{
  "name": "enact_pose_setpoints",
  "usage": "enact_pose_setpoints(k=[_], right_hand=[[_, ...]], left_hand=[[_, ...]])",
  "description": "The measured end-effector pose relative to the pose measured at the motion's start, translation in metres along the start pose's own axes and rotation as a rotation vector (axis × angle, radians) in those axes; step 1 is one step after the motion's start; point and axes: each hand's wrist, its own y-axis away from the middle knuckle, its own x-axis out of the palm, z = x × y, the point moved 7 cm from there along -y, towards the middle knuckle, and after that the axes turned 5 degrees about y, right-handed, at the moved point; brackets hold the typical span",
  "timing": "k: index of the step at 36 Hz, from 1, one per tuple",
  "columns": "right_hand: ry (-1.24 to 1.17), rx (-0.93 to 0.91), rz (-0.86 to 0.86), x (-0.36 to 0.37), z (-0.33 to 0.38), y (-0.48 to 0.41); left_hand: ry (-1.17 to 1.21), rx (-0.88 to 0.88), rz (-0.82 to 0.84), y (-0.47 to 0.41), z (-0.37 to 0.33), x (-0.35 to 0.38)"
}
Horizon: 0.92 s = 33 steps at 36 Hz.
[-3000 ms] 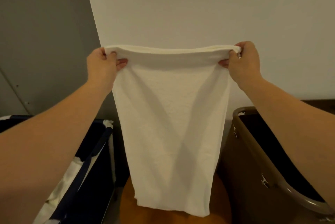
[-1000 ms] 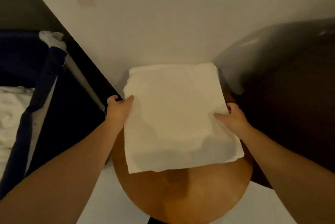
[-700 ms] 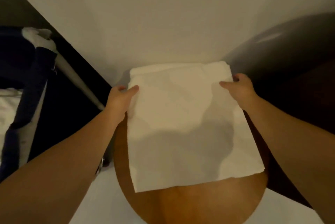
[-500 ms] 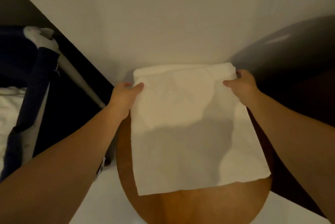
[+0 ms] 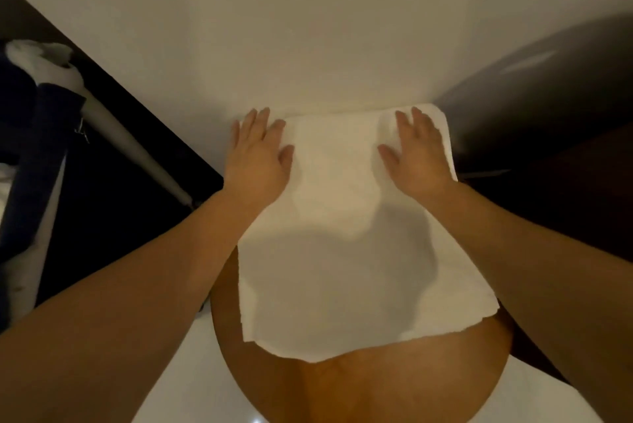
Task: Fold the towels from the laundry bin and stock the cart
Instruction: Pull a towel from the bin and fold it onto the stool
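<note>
**A:** Terry cloth, is it? How will that white towel (image 5: 342,244) handle?

**B:** Light and limp, I'd judge, with no stiffness at all. It will sag wherever nothing holds it up. It lies spread on the round wooden top (image 5: 363,388). Its uneven hem is on my side of the palms and its folded edge is just past the fingertips.

**A:** And the hands?

**B:** Both are flat, fingers straight and slightly spread, pinching nothing. The left hand (image 5: 255,157) presses the towel's left edge and partly overhangs it. The right hand (image 5: 416,152) presses near the far right corner.

**A:** Where would you take hold next?

**B:** At the corners, probably, pinching through every layer. The layers look likely to slide on each other, and the cloth may slip on smooth wood.

**A:** What about the surroundings?

**B:** Bare wood shows below the hem, with pale floor (image 5: 185,385) on either side of it. Beyond the fingertips rises a plain light wall (image 5: 308,28). I cannot tell whether the towel touches it. Outward of the left hand stands a navy fabric bin (image 5: 44,155). Outward of the right is a dark rounded container (image 5: 548,87), too dim to say more about.
</note>
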Motion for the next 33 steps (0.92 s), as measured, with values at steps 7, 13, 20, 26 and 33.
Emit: enact_pose_setpoints(k=[7,13,20,26,33], right_hand=[[0.191,-0.201,0.147,0.055,0.037,0.001],[0.240,-0.027,0.198,0.070,-0.025,0.000],[0.074,0.065,0.253,0.073,0.005,0.064],[0.148,0.049,0.309,0.092,-0.005,0.131],[0.165,0.041,0.330,0.092,-0.016,0.132]], left_hand=[[-0.259,-0.079,0.356,0.009,0.019,0.069],[-0.272,-0.112,0.408,0.002,0.028,0.085],[-0.033,-0.180,0.376,0.079,-0.024,0.085],[-0.106,-0.155,0.487,0.134,-0.023,0.104],[-0.074,-0.119,0.528,0.120,-0.021,0.105]])
